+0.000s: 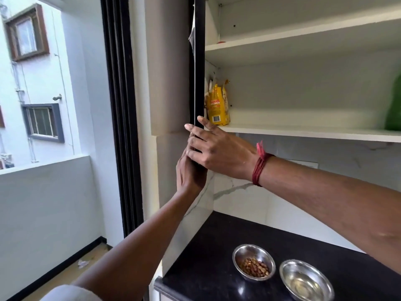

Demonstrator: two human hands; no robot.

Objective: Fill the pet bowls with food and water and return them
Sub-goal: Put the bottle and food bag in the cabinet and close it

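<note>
The cupboard door (198, 61) stood edge-on at 12 o'clock from the hands. The right hand (217, 155), a red thread (259, 168) round its wrist, grasped the door's lower edge, thumb on the inner side and fingers across the outer side. The left hand (189, 172) lay against the door just at 7 o'clock of the right; its fingers were hidden, so I could not tell whether it clasped the door or only pressed on it. On the black counter (206, 257), at 5 o'clock from the hands, sat two steel bowls just beside each other: the food bowl (258, 250) with brown kibble, and the water bowl (303, 268) at its 4 o'clock. A yellow food bag (218, 105) stood upright on the shelf (303, 131), at 12 o'clock from the right hand
</note>
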